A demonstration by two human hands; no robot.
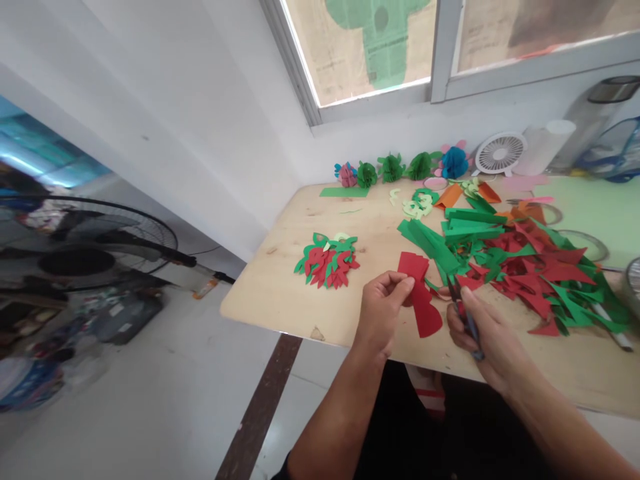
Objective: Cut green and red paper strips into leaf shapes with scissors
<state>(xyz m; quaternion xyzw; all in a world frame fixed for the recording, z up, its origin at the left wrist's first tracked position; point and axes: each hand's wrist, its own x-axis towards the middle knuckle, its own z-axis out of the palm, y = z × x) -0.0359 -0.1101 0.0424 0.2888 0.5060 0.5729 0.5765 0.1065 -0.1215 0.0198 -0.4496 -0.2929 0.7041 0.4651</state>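
Note:
My left hand [384, 303] pinches a strip of red paper [426, 312] between thumb and fingers, above the front of the wooden table. The strip's lower right edge is cut in a curve. In my right hand [483, 327] is a pair of scissors [469, 319], blades pointing up and away from me, just right of the red paper and apart from it. Left of my hands lies a pile of red and green paper cut-outs [327, 260]. To the right spreads a heap of red and green paper scraps [530, 260].
Folded paper ornaments [393, 168] line the wall at the back. A small white fan [501, 155] stands at the back right. Pale green cut-outs [420, 204] and a green paper strip [344, 192] lie on the wooden table [265, 287]. A large floor fan [90, 247] stands at left.

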